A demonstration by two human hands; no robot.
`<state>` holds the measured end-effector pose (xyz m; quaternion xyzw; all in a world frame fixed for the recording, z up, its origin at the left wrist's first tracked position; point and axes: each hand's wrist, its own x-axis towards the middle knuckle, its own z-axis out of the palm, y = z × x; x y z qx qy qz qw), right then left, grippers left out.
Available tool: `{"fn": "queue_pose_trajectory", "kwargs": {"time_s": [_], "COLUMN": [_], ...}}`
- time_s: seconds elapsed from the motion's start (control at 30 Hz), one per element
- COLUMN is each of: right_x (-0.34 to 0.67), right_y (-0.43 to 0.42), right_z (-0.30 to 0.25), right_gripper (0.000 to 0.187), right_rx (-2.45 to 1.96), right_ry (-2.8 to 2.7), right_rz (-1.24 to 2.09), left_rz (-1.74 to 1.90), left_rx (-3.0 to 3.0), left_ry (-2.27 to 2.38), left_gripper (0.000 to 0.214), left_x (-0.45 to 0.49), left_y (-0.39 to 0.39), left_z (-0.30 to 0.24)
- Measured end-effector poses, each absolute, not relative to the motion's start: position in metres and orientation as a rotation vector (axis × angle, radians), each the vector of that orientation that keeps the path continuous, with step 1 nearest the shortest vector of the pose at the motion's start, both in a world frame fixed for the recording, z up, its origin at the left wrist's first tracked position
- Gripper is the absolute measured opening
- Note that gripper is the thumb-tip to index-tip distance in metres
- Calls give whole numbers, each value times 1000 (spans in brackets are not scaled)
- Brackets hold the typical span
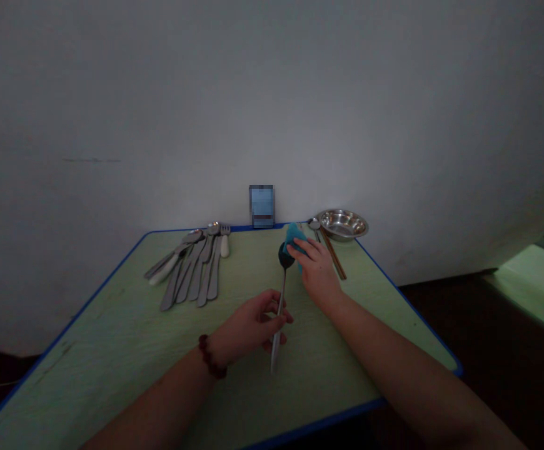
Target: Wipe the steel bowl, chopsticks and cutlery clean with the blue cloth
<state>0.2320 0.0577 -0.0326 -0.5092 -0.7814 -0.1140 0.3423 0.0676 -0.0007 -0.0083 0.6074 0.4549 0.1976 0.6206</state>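
Note:
My left hand (253, 325) is closed around the handle of a long metal spoon (280, 306), holding it above the green table (112, 350) with the bowl end pointing away from me. My right hand (316, 265) grips a teal cloth (294, 237) and presses it against the spoon's bowl. A beaded bracelet sits on my left wrist.
A row of several metal spoons, forks and knives (192, 269) lies at the back left. A steel bowl (343, 223) stands at the back right, with a spoon and brown chopsticks (332, 253) beside it. A small blue object (261, 206) leans against the white wall.

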Motion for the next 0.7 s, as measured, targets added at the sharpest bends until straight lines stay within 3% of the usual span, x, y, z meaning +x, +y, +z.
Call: {"fn": "queue_pose_trajectory", "kwargs": {"time_s": [0.7], "right_x": [230], "right_y": [57], "right_z": [-33], "right_gripper": [47], "right_rx": [-1302], "right_ry": [-2042], "right_rz": [-297], "left_rz": [410], "left_rx": [1449], "left_ry": [1039], "left_gripper": [16], "left_x": [67], "left_y": [0], "left_z": [-10]}}
